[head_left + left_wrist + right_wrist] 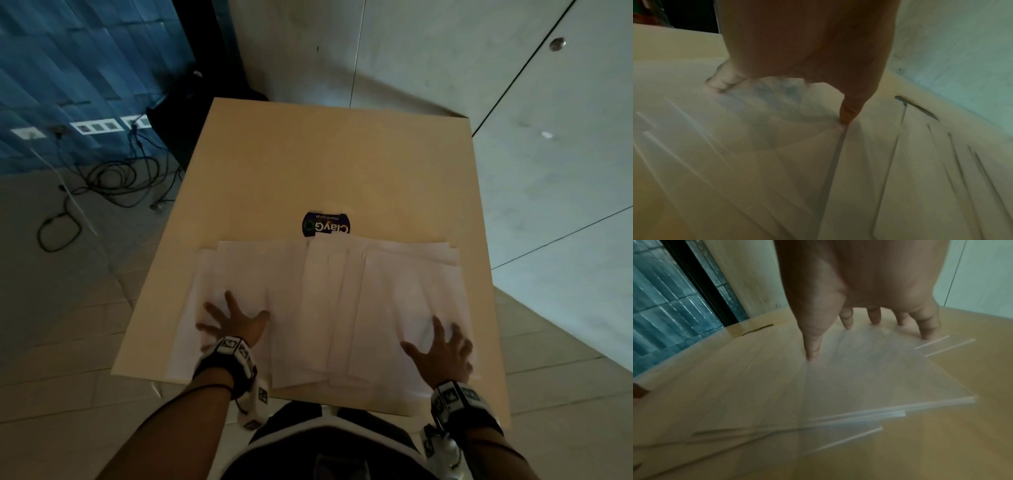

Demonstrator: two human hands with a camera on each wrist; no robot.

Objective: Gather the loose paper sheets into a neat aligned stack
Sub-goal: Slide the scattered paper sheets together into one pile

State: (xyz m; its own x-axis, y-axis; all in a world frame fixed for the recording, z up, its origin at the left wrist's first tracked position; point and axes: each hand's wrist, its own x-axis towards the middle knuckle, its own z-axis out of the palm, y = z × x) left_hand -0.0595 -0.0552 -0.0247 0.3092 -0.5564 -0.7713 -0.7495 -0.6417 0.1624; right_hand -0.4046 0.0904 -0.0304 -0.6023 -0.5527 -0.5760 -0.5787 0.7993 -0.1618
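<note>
Several white paper sheets (325,308) lie fanned and overlapping across the near half of a tan table (325,164). My left hand (229,322) presses flat on the leftmost sheets with its fingers spread. My right hand (442,346) presses flat on the rightmost sheets, fingers spread too. In the left wrist view the left hand (797,65) touches the sheets (756,162) with its fingertips. In the right wrist view the right hand (859,305) has its fingertips down on the offset sheets (859,378), whose edges show as a stepped fan. The wrist views are blurred.
A dark blue label (326,224) lies on the table just beyond the sheets, partly covered by them. The sheets overhang the table's near edge. Cables (113,181) and wall sockets (97,126) are on the floor to the left. A wall stands behind the table.
</note>
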